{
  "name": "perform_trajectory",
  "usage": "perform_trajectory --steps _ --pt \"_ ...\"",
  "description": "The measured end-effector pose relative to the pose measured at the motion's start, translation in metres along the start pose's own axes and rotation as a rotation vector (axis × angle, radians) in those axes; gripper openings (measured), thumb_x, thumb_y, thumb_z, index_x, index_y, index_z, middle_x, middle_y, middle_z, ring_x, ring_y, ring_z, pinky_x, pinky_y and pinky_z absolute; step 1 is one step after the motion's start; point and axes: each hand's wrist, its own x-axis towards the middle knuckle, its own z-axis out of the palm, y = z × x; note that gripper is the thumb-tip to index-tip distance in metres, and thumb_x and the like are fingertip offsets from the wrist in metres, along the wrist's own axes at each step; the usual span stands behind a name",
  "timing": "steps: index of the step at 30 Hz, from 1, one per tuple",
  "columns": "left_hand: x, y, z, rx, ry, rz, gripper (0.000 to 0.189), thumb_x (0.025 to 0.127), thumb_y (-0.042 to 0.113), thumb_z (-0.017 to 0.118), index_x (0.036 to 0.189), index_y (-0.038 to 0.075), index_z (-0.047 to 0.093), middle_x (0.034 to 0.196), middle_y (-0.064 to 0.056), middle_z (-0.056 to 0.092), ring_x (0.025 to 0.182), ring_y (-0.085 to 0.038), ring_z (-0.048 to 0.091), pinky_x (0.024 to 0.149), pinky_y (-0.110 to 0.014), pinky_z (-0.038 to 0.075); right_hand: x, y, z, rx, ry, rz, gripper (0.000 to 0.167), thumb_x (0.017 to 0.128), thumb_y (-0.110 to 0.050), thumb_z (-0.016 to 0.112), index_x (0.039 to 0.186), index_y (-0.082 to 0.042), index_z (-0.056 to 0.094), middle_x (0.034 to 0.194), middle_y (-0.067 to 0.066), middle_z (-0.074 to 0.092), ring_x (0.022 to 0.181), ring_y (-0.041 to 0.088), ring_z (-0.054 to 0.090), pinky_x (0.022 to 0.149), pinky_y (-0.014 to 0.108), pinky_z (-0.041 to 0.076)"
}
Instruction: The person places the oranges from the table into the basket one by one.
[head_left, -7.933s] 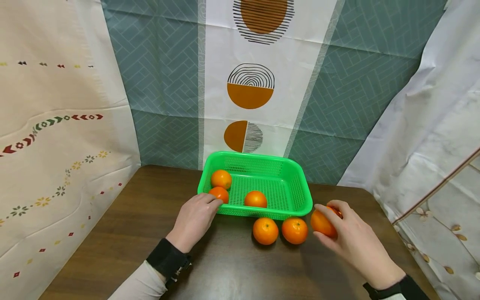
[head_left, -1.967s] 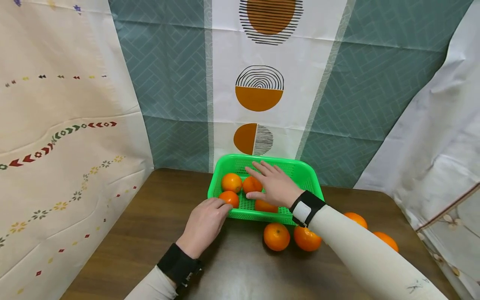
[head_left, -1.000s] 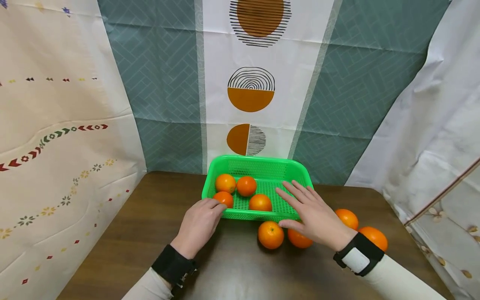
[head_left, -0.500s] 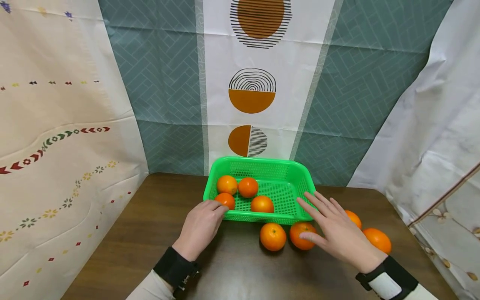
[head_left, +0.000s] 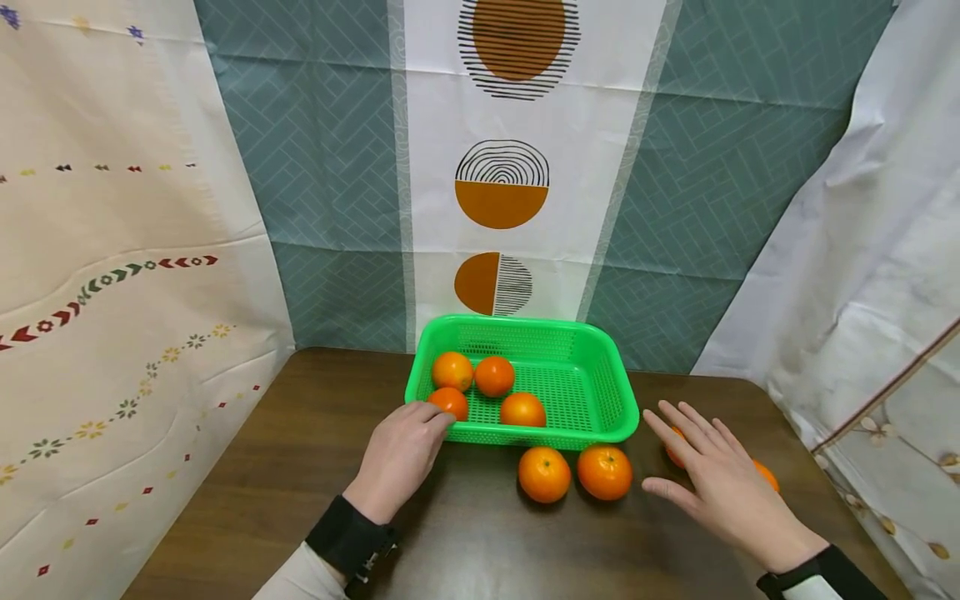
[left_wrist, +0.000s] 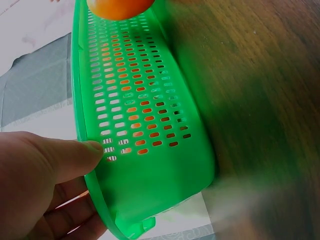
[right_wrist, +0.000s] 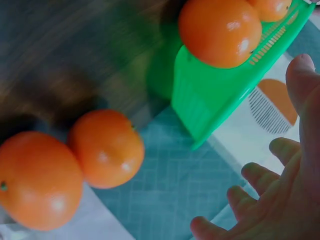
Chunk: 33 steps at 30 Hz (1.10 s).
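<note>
Teal and white cloth (head_left: 337, 167), printed with brown round shapes and black lines, hangs across the back of our view, with a beige patterned cloth (head_left: 135, 217) along the left of the frame and a whitish cloth (head_left: 877, 233) on the right. Below them we look down on a dark wooden table (head_left: 465, 533). At the centre of the frame, near the table's far edge, sits a green basket (head_left: 566, 392) with perforated sides. Three oranges (head_left: 452, 371) are grouped at its left end, and a fourth orange (head_left: 523, 410) lies along its near side. Our left hand (head_left: 401, 450), left of centre, grips the basket's near left corner, thumb on the outer wall. Just below the basket, right of the middle, two oranges (head_left: 604, 472) stand side by side on the wood. Our right hand (head_left: 720, 492), at the lower right, holds nothing; its fingers are straight and spread, the thumb apart. It partly hides two further oranges (head_left: 767, 475), and the right wrist view shows the fingers clear of them. We wear black wristbands (head_left: 348, 533).
</note>
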Motion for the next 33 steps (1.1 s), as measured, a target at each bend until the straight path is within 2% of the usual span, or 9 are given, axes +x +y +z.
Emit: perform_trajectory --steps 6,13,23,27,33 --pt "0.000 0.000 0.000 -0.005 0.002 -0.003 0.026 0.090 0.009 0.093 0.113 0.012 0.081 0.106 0.000 0.075 0.098 -0.022 0.069 0.091 -0.037 0.063 -0.015 0.013 0.002 -0.014 -0.001 0.053 0.095 0.096 -0.055 0.082 0.172 -0.020 0.039 0.173 0.019 0.040 0.162 0.043 0.030 0.136 0.054 0.000" --pt "0.000 0.001 -0.001 -0.004 0.000 -0.005 0.025 0.091 0.010 0.093 0.113 0.012 0.081 0.106 -0.001 0.076 0.099 -0.022 0.070 0.092 -0.037 0.063 -0.036 0.033 0.009 -0.026 -0.028 0.122 0.096 0.095 -0.052 0.085 0.171 -0.014 0.040 0.172 0.023 0.037 0.160 0.048 0.029 0.133 0.065 0.001" --pt "-0.002 0.001 -0.002 0.002 0.003 -0.009 0.025 0.090 0.009 0.093 0.112 0.012 0.081 0.106 -0.001 0.076 0.099 -0.022 0.070 0.092 -0.037 0.062 -0.057 0.059 0.016 -0.039 -0.009 0.166 0.096 0.094 -0.046 0.087 0.170 -0.011 0.040 0.167 0.030 0.040 0.156 0.055 0.031 0.132 0.068 -0.002" --pt "-0.002 0.002 -0.002 0.002 0.000 -0.012 0.026 0.090 0.009 0.093 0.113 0.012 0.081 0.106 -0.001 0.076 0.099 -0.022 0.070 0.092 -0.037 0.062 -0.063 0.066 0.017 -0.034 -0.017 0.188 0.097 0.095 -0.046 0.087 0.172 -0.011 0.037 0.167 0.031 0.040 0.156 0.058 0.030 0.130 0.072 0.002" --pt "-0.001 0.001 -0.002 0.002 -0.008 -0.013 0.026 0.091 0.009 0.093 0.114 0.012 0.082 0.108 0.000 0.076 0.101 -0.022 0.070 0.094 -0.037 0.062 -0.067 0.071 0.020 -0.015 -0.042 0.222 0.101 0.096 -0.046 0.086 0.174 -0.010 0.032 0.166 0.033 0.040 0.150 0.061 0.035 0.125 0.078 0.015"
